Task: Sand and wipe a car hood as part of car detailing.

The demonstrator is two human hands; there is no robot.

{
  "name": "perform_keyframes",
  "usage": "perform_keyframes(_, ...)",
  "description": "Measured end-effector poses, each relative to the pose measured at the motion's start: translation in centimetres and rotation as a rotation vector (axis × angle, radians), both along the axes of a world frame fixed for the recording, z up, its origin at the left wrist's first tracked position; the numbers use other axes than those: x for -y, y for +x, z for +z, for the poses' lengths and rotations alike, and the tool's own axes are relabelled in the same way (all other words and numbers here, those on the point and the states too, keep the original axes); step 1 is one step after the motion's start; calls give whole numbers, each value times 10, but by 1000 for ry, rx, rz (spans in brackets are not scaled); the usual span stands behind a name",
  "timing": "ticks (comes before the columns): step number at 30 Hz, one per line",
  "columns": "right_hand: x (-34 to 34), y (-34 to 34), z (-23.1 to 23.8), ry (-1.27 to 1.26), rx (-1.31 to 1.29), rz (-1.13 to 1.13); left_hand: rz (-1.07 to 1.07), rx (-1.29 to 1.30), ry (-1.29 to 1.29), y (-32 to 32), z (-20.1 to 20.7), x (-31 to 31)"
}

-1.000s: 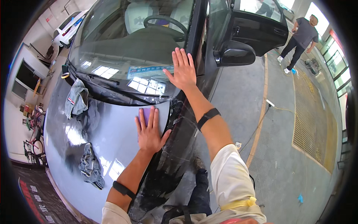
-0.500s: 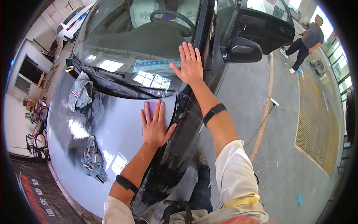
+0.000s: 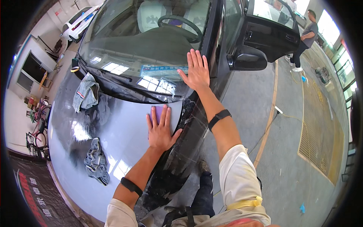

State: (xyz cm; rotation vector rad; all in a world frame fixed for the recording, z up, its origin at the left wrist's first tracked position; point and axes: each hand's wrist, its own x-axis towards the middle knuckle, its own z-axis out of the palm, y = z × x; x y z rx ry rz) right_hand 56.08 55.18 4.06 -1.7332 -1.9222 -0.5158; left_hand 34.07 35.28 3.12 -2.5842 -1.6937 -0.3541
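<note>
My left hand (image 3: pixel 160 132) lies flat on the light grey hood (image 3: pixel 124 128) of a car, close to its rear corner, fingers spread. Under those fingers shows a small purple sheet (image 3: pixel 158 112), perhaps sandpaper; the palm side is hidden. Higher up, my right hand (image 3: pixel 198 73) rests with outstretched fingers against the lower corner of the windshield (image 3: pixel 128 56), holding nothing. Left of my left hand, a crumpled grey-blue cloth (image 3: pixel 86 92) lies at the hood's rear edge. A second rumpled cloth (image 3: pixel 96 162) sits nearer to me on the hood.
A black side mirror (image 3: pixel 248 58) juts out right of my right hand, and beyond it a car door (image 3: pixel 270 34) stands ajar. A tape roll (image 3: pixel 75 69) is by the windshield's far corner. A person (image 3: pixel 308 36) stands in the right background near a floor grating (image 3: pixel 319 132).
The whole view has shifted slightly. Both hands keep about the same places on the car. The person at the right has moved farther off, and another person partly shows beyond the door.
</note>
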Motion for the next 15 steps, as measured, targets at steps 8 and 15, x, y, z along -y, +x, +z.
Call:
perform_keyframes(8,2,-2,5,-1,0,12,6,12,-10,-2,1,1)
perform_keyframes(15,4,-3,4,0,-2,9,12,16,-13,-3,-1,4)
